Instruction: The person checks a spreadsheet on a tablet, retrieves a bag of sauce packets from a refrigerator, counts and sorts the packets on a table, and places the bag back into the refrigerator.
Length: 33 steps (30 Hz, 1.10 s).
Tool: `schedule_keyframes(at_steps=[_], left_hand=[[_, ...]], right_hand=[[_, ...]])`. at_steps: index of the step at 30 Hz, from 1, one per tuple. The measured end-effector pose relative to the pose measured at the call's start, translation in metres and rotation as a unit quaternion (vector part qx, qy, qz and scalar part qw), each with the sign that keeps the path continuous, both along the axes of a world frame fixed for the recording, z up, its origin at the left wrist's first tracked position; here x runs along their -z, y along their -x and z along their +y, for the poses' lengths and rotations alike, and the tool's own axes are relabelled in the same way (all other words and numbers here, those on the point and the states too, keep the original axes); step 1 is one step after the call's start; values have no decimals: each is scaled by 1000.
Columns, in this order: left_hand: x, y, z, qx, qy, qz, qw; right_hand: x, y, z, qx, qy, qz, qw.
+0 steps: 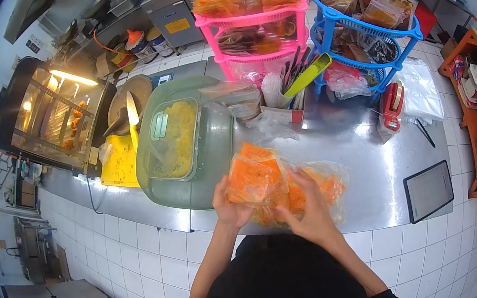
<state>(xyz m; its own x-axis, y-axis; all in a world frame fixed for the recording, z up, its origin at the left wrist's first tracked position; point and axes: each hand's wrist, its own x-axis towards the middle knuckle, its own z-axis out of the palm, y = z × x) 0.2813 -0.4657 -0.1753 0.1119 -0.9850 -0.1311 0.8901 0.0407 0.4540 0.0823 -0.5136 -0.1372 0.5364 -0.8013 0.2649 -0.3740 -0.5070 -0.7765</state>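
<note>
My left hand (233, 210) is closed on the lower left edge of a clear plastic packet of orange food (255, 181); the exact contents are hard to make out. My right hand (311, 212) is beside it, thumb and fingers apart, with the fingertips at the packet's right edge. Under and behind the right hand, more orange packets (335, 182) lie in a pile on the metal table. Left of my hands stands a green translucent tub (216, 164) with a clear lid panel and yellow food showing inside.
A knife (132, 110) lies by a yellow board (120, 166), next to a lit glass display cabinet (59, 117). Pink (249, 17) and blue (368, 26) tiered racks hold bagged goods at the back. A red tape dispenser (393, 106) and a tablet (429, 191) are on the right.
</note>
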Motion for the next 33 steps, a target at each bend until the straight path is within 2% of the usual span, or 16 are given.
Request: schedule_keyframes(at_steps=[3,6,12,18,21,24,27,30,31,33], left_hand=[[-5,11,3,42,16,52,998],[-5,33,1,-7,-17,-134,991],[-28,53,-7,-2,55,-227,972],[-15,53,-14,-61,47,-318,945],[0,46,-7,-60,35,-299,952],[10,40,3,-45,-16,-184,982],[13,22,7,11,51,-54,997],[2,10,0,-11,24,-28,999],[0,6,-2,3,36,-20,999],[-3,2,-2,35,56,-4,998]], right_hand=[[-10,-22,1,-79,1,-63,995],[-12,-34,4,-37,-100,-116,988],[5,-37,7,-46,-45,-154,986],[3,-32,8,-46,-49,-181,981],[0,-27,5,-7,-73,-199,977],[-4,-22,-8,47,-71,-158,984],[7,-3,-29,129,-238,-311,911],[2,8,-28,145,-214,-372,892],[4,14,-29,102,-201,-278,934],[15,22,-27,15,-169,-82,982]])
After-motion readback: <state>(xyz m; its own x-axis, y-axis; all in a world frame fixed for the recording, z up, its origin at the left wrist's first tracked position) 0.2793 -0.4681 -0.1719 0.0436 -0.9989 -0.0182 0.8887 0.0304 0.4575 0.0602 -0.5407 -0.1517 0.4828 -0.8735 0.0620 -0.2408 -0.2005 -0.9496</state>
